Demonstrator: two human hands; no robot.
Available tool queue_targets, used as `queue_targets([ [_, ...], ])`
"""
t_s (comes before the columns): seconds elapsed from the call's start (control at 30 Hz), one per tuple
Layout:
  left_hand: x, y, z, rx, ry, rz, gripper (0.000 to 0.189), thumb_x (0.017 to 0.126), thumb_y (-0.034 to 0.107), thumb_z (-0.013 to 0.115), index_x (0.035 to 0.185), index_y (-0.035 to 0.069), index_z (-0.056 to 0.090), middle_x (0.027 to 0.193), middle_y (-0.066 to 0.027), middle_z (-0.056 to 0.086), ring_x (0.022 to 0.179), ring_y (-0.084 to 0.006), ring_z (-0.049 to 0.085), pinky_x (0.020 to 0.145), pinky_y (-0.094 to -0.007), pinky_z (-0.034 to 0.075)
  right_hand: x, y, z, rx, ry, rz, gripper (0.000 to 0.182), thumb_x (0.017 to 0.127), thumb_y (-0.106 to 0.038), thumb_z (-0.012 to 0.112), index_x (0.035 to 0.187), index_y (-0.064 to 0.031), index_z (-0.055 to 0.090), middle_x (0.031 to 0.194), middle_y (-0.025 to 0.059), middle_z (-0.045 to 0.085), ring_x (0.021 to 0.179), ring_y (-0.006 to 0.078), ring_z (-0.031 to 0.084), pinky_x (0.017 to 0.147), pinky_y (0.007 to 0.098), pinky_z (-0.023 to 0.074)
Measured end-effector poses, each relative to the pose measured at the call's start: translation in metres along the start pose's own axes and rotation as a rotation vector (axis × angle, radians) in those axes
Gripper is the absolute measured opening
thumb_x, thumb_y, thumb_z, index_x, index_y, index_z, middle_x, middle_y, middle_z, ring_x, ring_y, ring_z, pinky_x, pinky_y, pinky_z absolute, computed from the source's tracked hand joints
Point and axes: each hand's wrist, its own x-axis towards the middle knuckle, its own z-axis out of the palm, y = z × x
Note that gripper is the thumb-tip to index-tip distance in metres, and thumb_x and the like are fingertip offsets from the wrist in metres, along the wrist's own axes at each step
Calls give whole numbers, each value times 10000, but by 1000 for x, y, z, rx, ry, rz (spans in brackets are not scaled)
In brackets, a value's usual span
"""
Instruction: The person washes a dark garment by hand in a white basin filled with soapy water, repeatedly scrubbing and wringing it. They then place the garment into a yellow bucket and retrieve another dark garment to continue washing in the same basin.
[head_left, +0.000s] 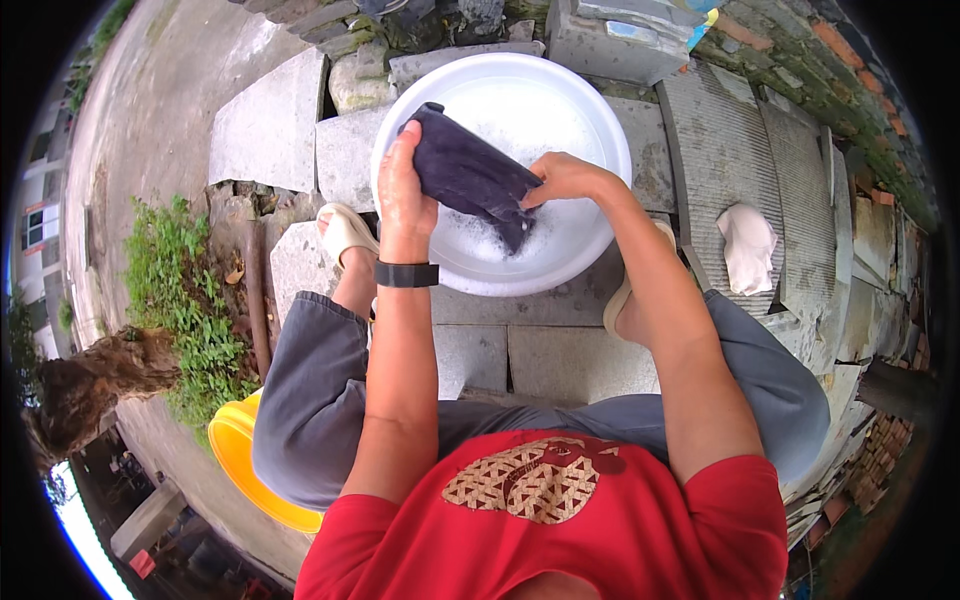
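A dark, wet piece of cloth (472, 169) is stretched between my hands over a white plastic basin (616, 142). My left hand (405, 184) grips its upper left end, with the thumb on top. At the cloth's right edge, my right hand (566, 178) pinches the fabric between thumb and fingers. The lower corner of the cloth hangs down to the soapy water (517, 112), where foam gathers around it. Some of my left fingers are hidden behind the cloth.
A pale bundled cloth (748, 247) lies on a ribbed slab (724, 165) at the right. Behind my left leg stands a yellow basin (240, 457). A concrete block (607, 45) stands beyond the white basin. Green plants (169, 277) and a rusty pipe (256, 300) are at the left.
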Motion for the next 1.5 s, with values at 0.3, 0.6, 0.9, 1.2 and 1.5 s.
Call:
queue_targets([
  [0.3, 7, -34, -22, 83, -48, -162, 392, 752, -100, 336, 1111, -50, 485, 1033, -136, 572, 919, -243, 583, 820, -344, 510, 31, 22, 21, 749, 688, -295, 307, 850, -151, 521, 1083, 47, 544, 919, 111, 615, 825, 151, 581, 742, 290, 458],
  [0.6, 25, -120, -91, -672, -533, -476, 351, 894, 424, 486, 835, 87, 561, 837, -95, 601, 789, -217, 587, 686, -361, 504, 11, -75, 103, 37, 803, -297, 311, 788, -325, 610, 787, -17, 578, 677, 173, 601, 606, 289, 602, 568, 374, 464],
  [0.9, 11, -146, -72, -553, -394, -204, 316, 948, 326, 356, 977, 54, 514, 978, -116, 567, 905, -254, 547, 784, -420, 468, 9, -72, 97, -54, 920, -313, 370, 831, -360, 558, 664, -29, 575, 612, 160, 594, 563, 341, 588, 548, 415, 471],
  [1.2, -11, -82, 2, -65, 103, -386, 213, 900, 164, 405, 936, 15, 553, 875, -89, 572, 764, -213, 583, 709, -368, 505, 37, 10, 51, 265, 1245, -135, 220, 867, -240, 513, 837, -40, 600, 720, 175, 621, 673, 344, 601, 632, 409, 466],
  [1.5, 8, -125, -75, -447, -190, -379, 305, 910, 373, 478, 945, 79, 547, 900, -63, 590, 790, -198, 564, 644, -339, 474, 1, -77, 102, 88, 819, -359, 304, 792, -338, 596, 668, -61, 579, 644, 138, 594, 611, 322, 579, 574, 404, 455],
])
